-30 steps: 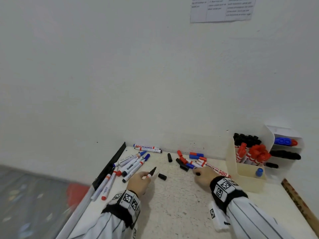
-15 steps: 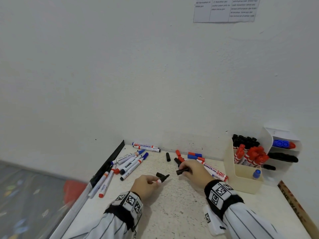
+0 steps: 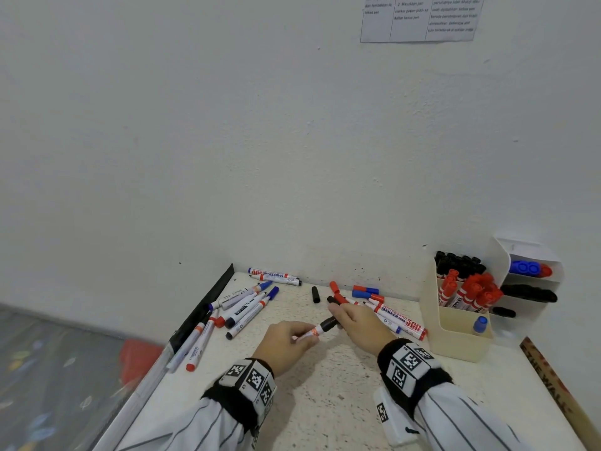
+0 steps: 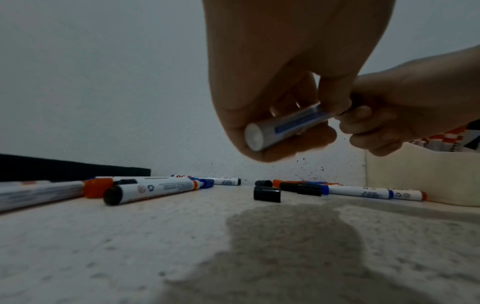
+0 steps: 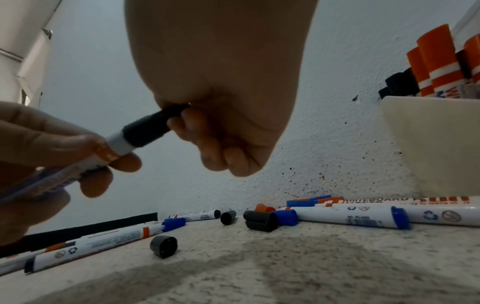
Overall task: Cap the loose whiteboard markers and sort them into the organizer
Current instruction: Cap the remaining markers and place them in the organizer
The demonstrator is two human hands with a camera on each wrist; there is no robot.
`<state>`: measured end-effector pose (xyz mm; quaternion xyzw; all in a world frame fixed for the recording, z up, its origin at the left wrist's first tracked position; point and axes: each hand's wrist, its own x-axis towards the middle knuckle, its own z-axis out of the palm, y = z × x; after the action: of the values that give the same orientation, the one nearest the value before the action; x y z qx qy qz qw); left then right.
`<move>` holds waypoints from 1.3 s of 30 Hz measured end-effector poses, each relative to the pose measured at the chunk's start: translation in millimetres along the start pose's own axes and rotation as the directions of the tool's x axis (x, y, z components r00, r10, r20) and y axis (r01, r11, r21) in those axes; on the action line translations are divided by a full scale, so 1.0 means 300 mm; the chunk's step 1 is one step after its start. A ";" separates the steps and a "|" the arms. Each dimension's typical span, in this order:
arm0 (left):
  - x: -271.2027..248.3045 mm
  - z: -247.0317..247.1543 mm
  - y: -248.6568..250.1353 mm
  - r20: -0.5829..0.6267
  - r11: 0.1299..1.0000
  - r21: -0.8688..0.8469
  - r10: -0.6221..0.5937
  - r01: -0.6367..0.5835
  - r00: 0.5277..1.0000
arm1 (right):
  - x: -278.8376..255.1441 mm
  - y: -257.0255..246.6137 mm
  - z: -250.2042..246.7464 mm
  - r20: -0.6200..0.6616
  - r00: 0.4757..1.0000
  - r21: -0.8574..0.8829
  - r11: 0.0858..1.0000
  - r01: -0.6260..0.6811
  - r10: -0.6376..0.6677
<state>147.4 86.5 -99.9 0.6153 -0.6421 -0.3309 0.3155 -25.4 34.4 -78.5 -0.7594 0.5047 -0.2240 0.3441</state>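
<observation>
A bunch of loose pens (image 3: 242, 307) lies at the table's (image 3: 325, 402) left edge; my left hand (image 3: 286, 345) is curled round the white marker (image 3: 310, 333), held above the table; my right hand (image 3: 359, 322) pinches the black cap (image 3: 328, 324) seated on its tip; the organizer (image 3: 455, 333) stands at the right, red and black markers upright inside.
</observation>
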 end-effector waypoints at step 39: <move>0.176 -0.072 -0.132 -0.290 0.562 0.668 -0.406 0.487 0.867 | -0.184 0.144 -0.430 -0.805 0.592 0.128 0.966 0.226 -0.032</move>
<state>185.5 32.2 -119.6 0.8466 -0.5249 -0.0873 -0.0143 -162.3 36.1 -25.0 -0.5721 0.5206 -0.6167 0.1460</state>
